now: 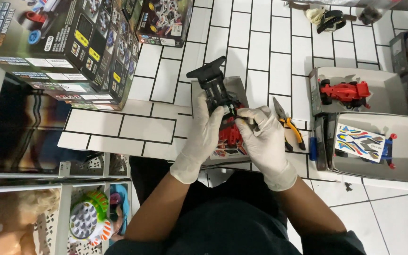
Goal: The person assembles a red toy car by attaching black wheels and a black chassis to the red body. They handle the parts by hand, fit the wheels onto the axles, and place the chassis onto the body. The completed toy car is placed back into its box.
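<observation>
Chassis, a black toy-car frame, sits between both gloved hands above a grey tray on the white tiled floor. Left hand wraps its fingers round the frame's near end and grasps it firmly. Right hand pinches at the same end with thumb and forefinger, closed on some small piece that I cannot make out. Judging by this, the step in hand is fitting a small part into the frame; the next move would call for a steady hold by the left hand and a fine, well-aimed push by the right.

Red parts lie just under the hands, on the tray. Pliers with yellow grips lie just right of the right hand. Further right, an open box holds a red racer, and a second box holds a sticker sheet over blue parts. Printed cartons stand at upper left.

The hands hide the join itself and most of the red parts. The cartons are cut off at the top edge, and the items at upper right are too small to tell.
</observation>
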